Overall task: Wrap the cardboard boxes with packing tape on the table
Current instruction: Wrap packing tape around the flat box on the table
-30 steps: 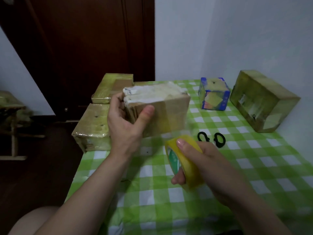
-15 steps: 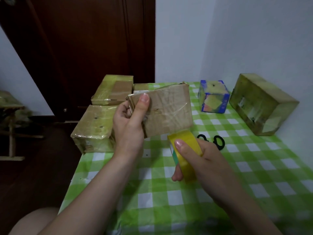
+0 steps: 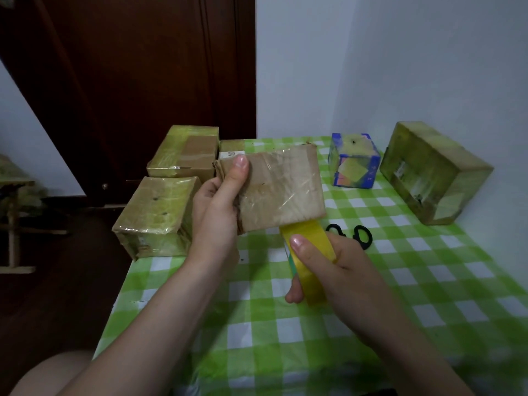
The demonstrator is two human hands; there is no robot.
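Box [image 3: 280, 190] now nearer tape [image 3: 311, 241]; five others [image 3: 155, 212]

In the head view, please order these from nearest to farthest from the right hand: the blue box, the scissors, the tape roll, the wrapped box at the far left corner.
1. tape roll, held in the right hand.
2. scissors, just behind that hand.
3. blue box, far edge, toward the right.
4. wrapped box, far left corner.

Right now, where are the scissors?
In the head view, the scissors lie on the checked tablecloth right of centre, just beyond the right hand with the tape roll.
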